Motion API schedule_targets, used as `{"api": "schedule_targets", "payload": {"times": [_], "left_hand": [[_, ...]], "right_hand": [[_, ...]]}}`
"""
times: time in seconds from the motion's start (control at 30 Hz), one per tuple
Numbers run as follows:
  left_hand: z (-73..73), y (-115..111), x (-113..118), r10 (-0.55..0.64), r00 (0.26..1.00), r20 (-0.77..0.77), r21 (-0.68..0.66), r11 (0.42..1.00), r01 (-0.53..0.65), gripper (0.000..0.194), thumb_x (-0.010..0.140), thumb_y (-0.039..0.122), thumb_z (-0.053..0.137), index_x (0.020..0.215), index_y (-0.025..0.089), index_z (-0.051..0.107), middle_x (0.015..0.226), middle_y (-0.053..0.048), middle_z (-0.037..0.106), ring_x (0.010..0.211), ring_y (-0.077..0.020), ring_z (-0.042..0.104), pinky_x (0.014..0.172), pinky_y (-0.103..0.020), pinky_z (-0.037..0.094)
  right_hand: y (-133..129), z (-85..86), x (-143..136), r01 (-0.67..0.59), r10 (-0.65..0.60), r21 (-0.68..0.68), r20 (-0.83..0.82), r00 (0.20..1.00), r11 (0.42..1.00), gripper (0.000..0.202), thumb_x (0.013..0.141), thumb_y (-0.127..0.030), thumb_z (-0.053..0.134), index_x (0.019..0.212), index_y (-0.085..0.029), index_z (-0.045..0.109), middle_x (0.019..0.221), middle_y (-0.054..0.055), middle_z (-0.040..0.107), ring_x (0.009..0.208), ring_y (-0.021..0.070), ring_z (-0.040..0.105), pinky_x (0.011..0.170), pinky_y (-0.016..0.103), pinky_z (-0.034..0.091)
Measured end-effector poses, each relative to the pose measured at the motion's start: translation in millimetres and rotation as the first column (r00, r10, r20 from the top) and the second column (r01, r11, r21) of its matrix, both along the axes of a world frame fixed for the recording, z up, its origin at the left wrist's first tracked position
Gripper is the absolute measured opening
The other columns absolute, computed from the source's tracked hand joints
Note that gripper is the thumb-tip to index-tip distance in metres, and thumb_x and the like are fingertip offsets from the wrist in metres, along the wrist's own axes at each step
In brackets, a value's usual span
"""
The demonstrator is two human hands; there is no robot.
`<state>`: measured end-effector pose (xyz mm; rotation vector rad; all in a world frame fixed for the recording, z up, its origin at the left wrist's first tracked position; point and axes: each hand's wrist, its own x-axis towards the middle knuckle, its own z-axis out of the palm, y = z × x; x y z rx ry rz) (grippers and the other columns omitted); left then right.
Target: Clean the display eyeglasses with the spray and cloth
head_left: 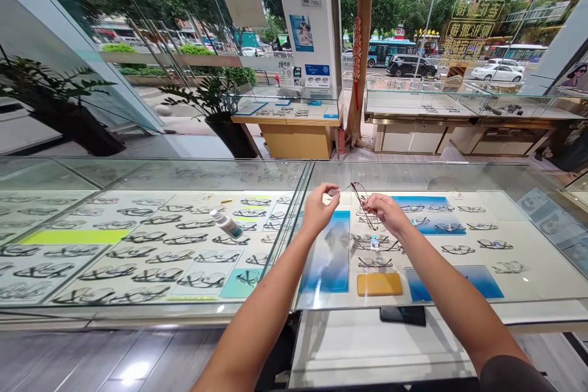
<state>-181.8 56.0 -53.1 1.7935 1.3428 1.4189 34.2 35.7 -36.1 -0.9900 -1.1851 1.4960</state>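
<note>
Above the glass display counter [542,245], a pair of thin dark-framed eyeglasses [362,193] is held up between both hands. My left hand [321,208] pinches one temple arm, fingers closed. My right hand [386,213] is closed on the lens rim at the other side; whether a cloth is in its fingers I cannot make out. Under the hands, several other eyeglasses [375,263] are laid out, next to a blue card [334,251] and a flat yellow rectangular object [379,285]. A white spray bottle [226,224] stands to the left on the glass.
Rows of eyeglasses [158,257] fill the left display case. A dark phone [403,315] lies at the counter's near edge. Across the aisle are potted plants [232,128], more display cases [298,135], a wooden post [361,43] and windows onto a street.
</note>
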Motion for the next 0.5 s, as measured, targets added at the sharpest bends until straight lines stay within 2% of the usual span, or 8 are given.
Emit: {"api": "schedule_targets", "payload": {"times": [0.1, 0.2, 0.33, 0.43, 0.5], "left_hand": [[1.0, -0.7, -2.6, 0.151, 0.980, -0.127, 0.140, 0.981, -0.133, 0.016, 0.086, 0.027, 0.064, 0.101, 0.022, 0.068, 0.102, -0.008, 0.074, 0.100, -0.0269, 0.066, 0.096, -0.040, 0.043], [-0.7, 0.3, -2.7, 0.218, 0.961, -0.171, 0.221, 0.959, -0.178, 0.012, 0.089, 0.027, 0.062, 0.100, 0.023, 0.067, 0.101, -0.009, 0.073, 0.099, -0.0274, 0.065, 0.096, -0.041, 0.043], [-3.1, 0.3, -0.9, 0.276, 0.946, -0.170, 0.312, 0.926, -0.214, 0.018, 0.091, 0.029, 0.061, 0.107, 0.022, 0.064, 0.109, -0.010, 0.070, 0.104, -0.0279, 0.064, 0.098, -0.042, 0.044], [-4.1, -2.0, 0.7, 0.415, 0.897, -0.149, 0.365, 0.866, -0.340, 0.034, 0.088, 0.032, 0.068, 0.120, 0.022, 0.062, 0.127, -0.014, 0.065, 0.118, -0.0328, 0.059, 0.102, -0.046, 0.039], [-5.0, -4.0, 2.1, 0.489, 0.862, -0.132, 0.367, 0.832, -0.416, 0.040, 0.086, 0.032, 0.070, 0.123, 0.021, 0.062, 0.131, -0.016, 0.062, 0.122, -0.0356, 0.055, 0.102, -0.048, 0.036]], "right_hand": [[0.2, -1.1, -0.5, -0.004, 0.005, -0.027, 0.020, 1.000, 1.000, 0.013, 0.062, -0.032, 0.070, 0.060, -0.022, 0.062, 0.074, 0.002, 0.072, 0.081, 0.0186, 0.064, 0.077, 0.032, 0.044], [-1.0, -1.3, -1.6, -0.031, 0.030, -0.067, -0.006, 1.000, 0.997, 0.016, 0.062, -0.033, 0.071, 0.060, -0.023, 0.059, 0.072, 0.001, 0.072, 0.080, 0.0196, 0.067, 0.076, 0.032, 0.045], [-2.2, 1.3, -0.3, -0.078, 0.072, -0.072, -0.081, 0.994, 0.994, 0.024, 0.067, -0.037, 0.079, 0.068, -0.023, 0.059, 0.091, 0.004, 0.080, 0.101, 0.0237, 0.073, 0.088, 0.035, 0.049], [-1.4, 3.2, 2.4, -0.088, 0.082, -0.034, -0.141, 0.987, 0.996, 0.032, 0.070, -0.043, 0.083, 0.073, -0.024, 0.059, 0.108, 0.008, 0.083, 0.116, 0.0273, 0.072, 0.097, 0.040, 0.051], [-0.1, 3.4, 4.2, -0.077, 0.077, 0.005, -0.152, 0.985, 0.997, 0.035, 0.074, -0.048, 0.083, 0.075, -0.025, 0.056, 0.117, 0.009, 0.082, 0.121, 0.0288, 0.072, 0.099, 0.043, 0.052]]}}
